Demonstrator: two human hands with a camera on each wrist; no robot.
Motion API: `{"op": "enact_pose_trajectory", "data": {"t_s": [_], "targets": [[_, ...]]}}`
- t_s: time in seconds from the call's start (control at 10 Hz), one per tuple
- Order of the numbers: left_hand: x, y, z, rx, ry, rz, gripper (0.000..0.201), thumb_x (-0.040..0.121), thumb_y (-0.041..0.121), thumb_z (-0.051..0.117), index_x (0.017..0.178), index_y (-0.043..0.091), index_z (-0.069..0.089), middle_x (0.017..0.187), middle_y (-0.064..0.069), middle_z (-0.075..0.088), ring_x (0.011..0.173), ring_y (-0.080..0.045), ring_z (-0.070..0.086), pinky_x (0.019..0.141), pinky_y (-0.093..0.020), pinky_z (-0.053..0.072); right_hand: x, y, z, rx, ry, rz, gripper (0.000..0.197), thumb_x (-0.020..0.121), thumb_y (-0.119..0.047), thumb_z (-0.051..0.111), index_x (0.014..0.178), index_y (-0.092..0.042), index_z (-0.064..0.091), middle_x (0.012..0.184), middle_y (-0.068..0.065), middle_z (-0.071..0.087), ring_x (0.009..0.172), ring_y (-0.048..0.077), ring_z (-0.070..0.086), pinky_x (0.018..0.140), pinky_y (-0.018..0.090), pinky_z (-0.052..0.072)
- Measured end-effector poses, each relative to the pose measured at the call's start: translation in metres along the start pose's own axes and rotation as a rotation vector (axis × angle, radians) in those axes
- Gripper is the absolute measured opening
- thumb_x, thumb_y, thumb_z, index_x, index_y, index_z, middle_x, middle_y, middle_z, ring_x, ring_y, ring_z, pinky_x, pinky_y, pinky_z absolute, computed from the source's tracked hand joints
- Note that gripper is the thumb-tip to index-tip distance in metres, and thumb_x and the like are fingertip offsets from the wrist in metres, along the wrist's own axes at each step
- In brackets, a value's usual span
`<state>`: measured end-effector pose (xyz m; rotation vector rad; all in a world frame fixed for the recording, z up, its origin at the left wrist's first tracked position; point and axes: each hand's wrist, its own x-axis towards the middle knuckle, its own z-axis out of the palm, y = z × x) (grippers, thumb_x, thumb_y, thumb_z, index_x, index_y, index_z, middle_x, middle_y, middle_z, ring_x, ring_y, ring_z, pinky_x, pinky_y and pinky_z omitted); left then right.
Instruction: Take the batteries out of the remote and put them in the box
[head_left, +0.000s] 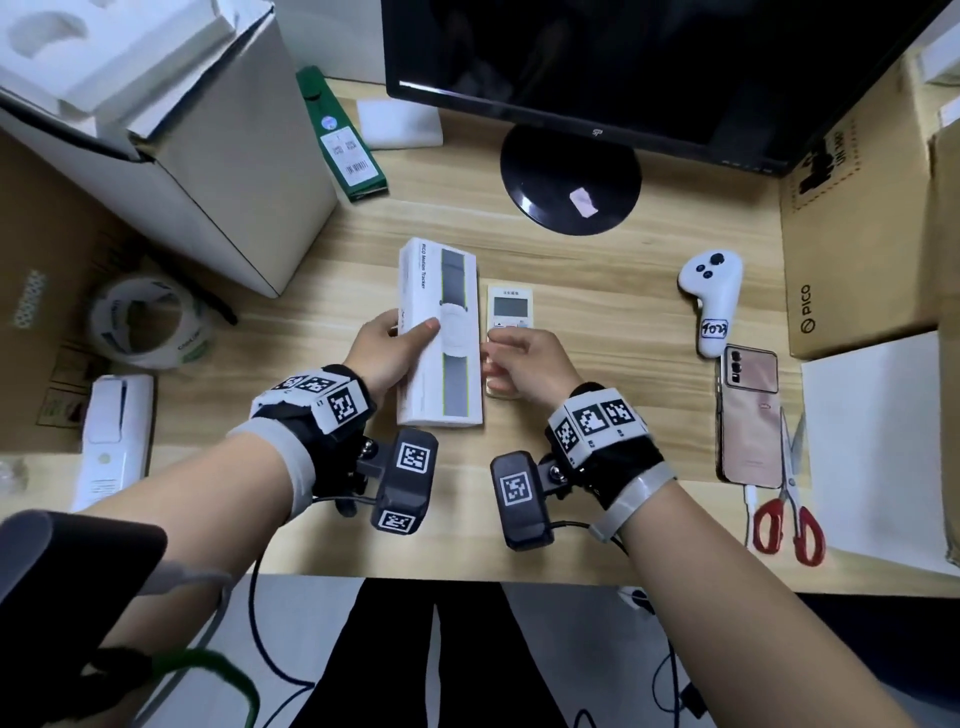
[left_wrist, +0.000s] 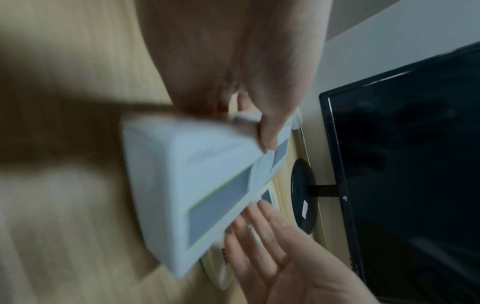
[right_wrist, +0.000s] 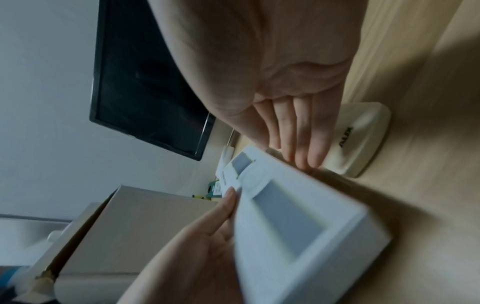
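A long white box (head_left: 439, 332) printed with a grey strap lies at mid-desk. My left hand (head_left: 392, 345) grips its left edge, thumb on top; the left wrist view shows the thumb (left_wrist: 270, 135) curled over the box (left_wrist: 197, 185). A cream remote (head_left: 510, 306) lies face up just right of the box. My right hand (head_left: 524, 358) lies over the remote's near half with straight fingers (right_wrist: 301, 139) reaching the box's (right_wrist: 298, 226) side. The remote's (right_wrist: 363, 139) near end shows beside them. No batteries are visible.
A black monitor (head_left: 649, 67) on a round stand (head_left: 571, 176) sits behind. To the right lie a white controller (head_left: 711, 301), a pink phone (head_left: 750, 415), red scissors (head_left: 789, 509) and a PICO carton (head_left: 852, 249). A tape roll (head_left: 150, 322) and a large white carton (head_left: 208, 156) stand left.
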<state>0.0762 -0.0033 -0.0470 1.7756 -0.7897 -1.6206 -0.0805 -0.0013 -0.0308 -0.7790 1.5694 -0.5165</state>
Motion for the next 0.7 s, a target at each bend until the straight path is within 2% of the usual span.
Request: {"op": "enact_pose_trajectory", "data": {"t_s": [0.1, 0.2, 0.3, 0.4, 0.5, 0.6, 0.7], "targets": [[0.007, -0.008, -0.002, 0.112, 0.085, 0.088, 0.016, 0.086, 0.015, 0.055, 0.097, 0.009, 0.066, 0.091, -0.008, 0.060, 0.083, -0.020, 0.053, 0.074, -0.031, 0.043, -0.001, 0.007, 0.006, -0.057, -0.024, -0.024, 0.023, 0.089, 0.003, 0.039, 0.090, 0.016, 0.058, 0.078, 0.011, 0.046, 0.058, 0.017, 0.041, 0.055, 0.024, 0.040], [0.008, -0.009, -0.002, 0.196, 0.112, 0.162, 0.030, 0.084, 0.001, 0.051, 0.108, 0.004, 0.069, 0.099, -0.004, 0.065, 0.093, -0.020, 0.059, 0.090, -0.033, 0.047, 0.002, 0.010, 0.009, -0.087, -0.049, -0.029, 0.034, 0.087, 0.005, 0.037, 0.070, -0.011, 0.061, 0.065, 0.004, 0.048, 0.059, 0.015, 0.044, 0.062, 0.027, 0.044], [0.007, -0.006, -0.001, 0.241, 0.118, 0.169, 0.034, 0.084, -0.005, 0.050, 0.113, 0.002, 0.067, 0.113, -0.009, 0.068, 0.105, -0.024, 0.062, 0.100, -0.039, 0.047, 0.002, 0.010, 0.011, -0.092, -0.076, -0.016, 0.030, 0.088, 0.004, 0.036, 0.090, -0.011, 0.062, 0.065, -0.003, 0.051, 0.062, 0.008, 0.048, 0.071, 0.029, 0.050], [0.010, -0.007, -0.001, 0.249, 0.136, 0.160, 0.033, 0.084, -0.002, 0.051, 0.111, 0.004, 0.068, 0.111, -0.011, 0.069, 0.103, -0.025, 0.063, 0.099, -0.042, 0.048, 0.005, 0.012, 0.012, -0.125, -0.061, -0.053, 0.032, 0.088, 0.001, 0.037, 0.107, -0.001, 0.063, 0.067, -0.004, 0.053, 0.065, 0.010, 0.050, 0.074, 0.028, 0.049], [0.008, -0.007, 0.000, 0.269, 0.144, 0.135, 0.031, 0.083, 0.000, 0.052, 0.109, 0.005, 0.069, 0.104, -0.010, 0.069, 0.102, -0.030, 0.063, 0.096, -0.043, 0.049, 0.008, 0.016, 0.014, -0.238, -0.046, -0.116, 0.027, 0.084, -0.004, 0.041, 0.098, 0.003, 0.063, 0.071, 0.005, 0.055, 0.073, 0.021, 0.051, 0.079, 0.042, 0.048], [0.011, -0.009, 0.000, 0.302, 0.141, 0.104, 0.033, 0.083, 0.002, 0.054, 0.114, 0.004, 0.065, 0.111, -0.015, 0.068, 0.096, -0.026, 0.062, 0.092, -0.038, 0.050, 0.010, 0.014, 0.012, -0.321, -0.069, -0.126, 0.029, 0.084, -0.005, 0.043, 0.106, 0.003, 0.060, 0.064, 0.000, 0.046, 0.072, 0.023, 0.044, 0.076, 0.041, 0.043], [0.014, -0.006, -0.001, 0.272, 0.194, 0.051, 0.053, 0.083, 0.007, 0.060, 0.135, 0.003, 0.048, 0.130, -0.017, 0.057, 0.117, -0.030, 0.057, 0.101, -0.038, 0.044, 0.016, 0.013, 0.004, -0.325, -0.041, -0.092, 0.042, 0.088, -0.010, 0.044, 0.129, -0.002, 0.049, 0.095, -0.001, 0.053, 0.090, 0.018, 0.044, 0.092, 0.040, 0.044]]}}
